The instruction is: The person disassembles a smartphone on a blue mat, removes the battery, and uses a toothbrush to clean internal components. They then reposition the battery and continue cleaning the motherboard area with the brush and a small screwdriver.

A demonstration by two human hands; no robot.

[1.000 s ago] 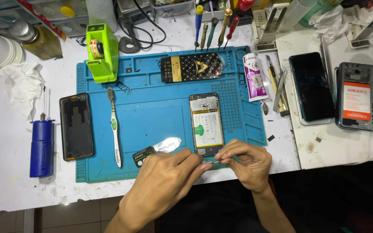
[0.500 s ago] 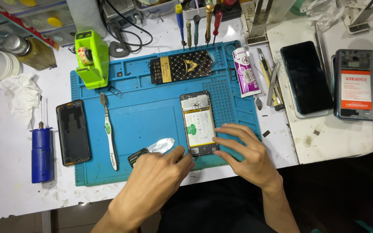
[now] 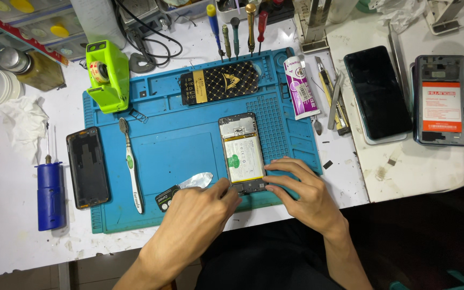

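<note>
On the ribbed blue mat [image 3: 189, 150], both hands' fingers pinch the opened phone [image 3: 241, 153]: left hand [image 3: 200, 220] and right hand [image 3: 304, 196] at its glossy lower edge.

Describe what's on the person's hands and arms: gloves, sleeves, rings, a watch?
Both are bare. The left hand and right hand show no gloves, rings or watch. Both forearms are uncovered to the frame edge, with no sleeves, straps or markings visible.

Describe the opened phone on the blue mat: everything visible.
The opened phone lies flat, back cover off, long axis running away from the person, right of centre on the blue mat. A pale battery with a green sticker fills its middle; metal shielding sits at the far end. The left hand and right hand touch its near end.
</note>
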